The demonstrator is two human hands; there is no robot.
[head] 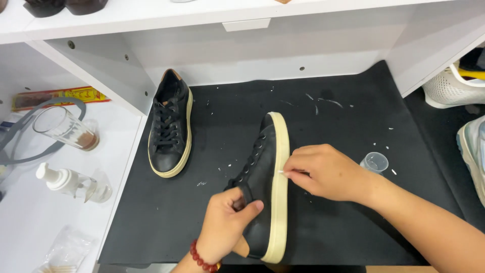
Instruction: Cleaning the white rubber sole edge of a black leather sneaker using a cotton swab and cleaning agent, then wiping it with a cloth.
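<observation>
Sneaker (265, 192), black w/ cream sole, lies on its side on black mat (353, 212). Left hand (227, 222) grip clamped on its heel collar; right hand (326, 172) fingers pinched on thin white swab (283, 173) touching sole. Just right: clear cup (375, 162). Farther left: 2nd sneaker (171, 126) upright.

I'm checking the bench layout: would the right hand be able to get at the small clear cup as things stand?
Probably yes. The small clear cup stands on the black mat right beside the right hand, nothing between them, though that hand now pinches a small white thing against the sneaker's sole.
</observation>
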